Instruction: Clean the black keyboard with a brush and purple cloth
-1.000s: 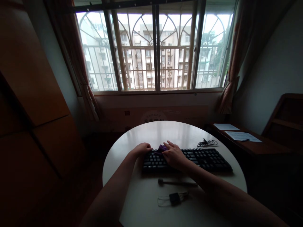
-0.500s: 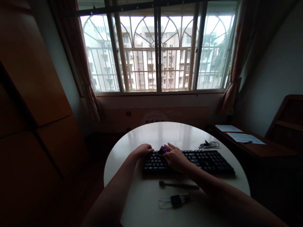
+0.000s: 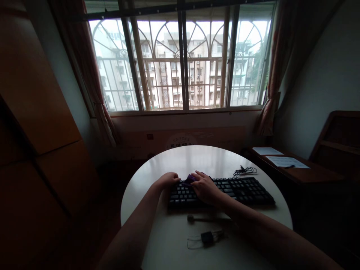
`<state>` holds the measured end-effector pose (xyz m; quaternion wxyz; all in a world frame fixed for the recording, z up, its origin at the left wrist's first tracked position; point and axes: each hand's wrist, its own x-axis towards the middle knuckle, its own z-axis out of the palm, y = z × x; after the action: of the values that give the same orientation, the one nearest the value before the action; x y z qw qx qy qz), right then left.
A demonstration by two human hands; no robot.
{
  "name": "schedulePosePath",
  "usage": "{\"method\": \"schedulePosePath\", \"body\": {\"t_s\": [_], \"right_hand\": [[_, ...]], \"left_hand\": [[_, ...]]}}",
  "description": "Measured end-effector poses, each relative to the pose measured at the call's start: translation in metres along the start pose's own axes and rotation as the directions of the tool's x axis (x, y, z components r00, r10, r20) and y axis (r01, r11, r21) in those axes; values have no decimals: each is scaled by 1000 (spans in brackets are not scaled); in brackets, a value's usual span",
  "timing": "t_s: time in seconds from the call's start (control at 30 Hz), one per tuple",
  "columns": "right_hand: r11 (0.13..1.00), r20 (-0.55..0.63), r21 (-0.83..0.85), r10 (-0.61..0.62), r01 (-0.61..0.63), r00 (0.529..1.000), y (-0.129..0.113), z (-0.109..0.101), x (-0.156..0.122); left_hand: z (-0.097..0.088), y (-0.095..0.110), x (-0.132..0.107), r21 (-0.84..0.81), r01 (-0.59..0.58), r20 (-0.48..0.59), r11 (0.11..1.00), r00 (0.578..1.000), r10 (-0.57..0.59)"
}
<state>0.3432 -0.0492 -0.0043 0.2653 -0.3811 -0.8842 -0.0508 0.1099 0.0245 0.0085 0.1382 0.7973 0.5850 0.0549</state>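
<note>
A black keyboard lies across the white round table. My left hand is at its far left corner, fingers curled onto the edge and steadying it. My right hand presses a bunched purple cloth onto the keys in the upper left part. The hand hides some keys beneath it. In front of the keyboard lies a toothbrush-like brush, its handle running under my right forearm. Nearer to me is a small tool with wire loops and a black middle, probably a keycap puller.
A coiled black cable rests behind the keyboard at the right. Beside the table, a brown wooden surface bears paper sheets and a dark pen-like item. A barred window is ahead; a wooden cabinet stands at left.
My right hand and the cloth have shifted slightly over the keys. The whole view has turned a little, so the table and room appear farther left. My left hand keeps its place on the keyboard.
</note>
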Motion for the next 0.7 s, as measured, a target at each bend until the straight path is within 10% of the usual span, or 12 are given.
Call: {"method": "schedulePosePath", "body": {"t_s": [0.7], "right_hand": [[998,-29,44,-51,52,998,-3,-1,-2]], "left_hand": [[0,0,-1,-7,6,7,1000,1000,-6]]}}
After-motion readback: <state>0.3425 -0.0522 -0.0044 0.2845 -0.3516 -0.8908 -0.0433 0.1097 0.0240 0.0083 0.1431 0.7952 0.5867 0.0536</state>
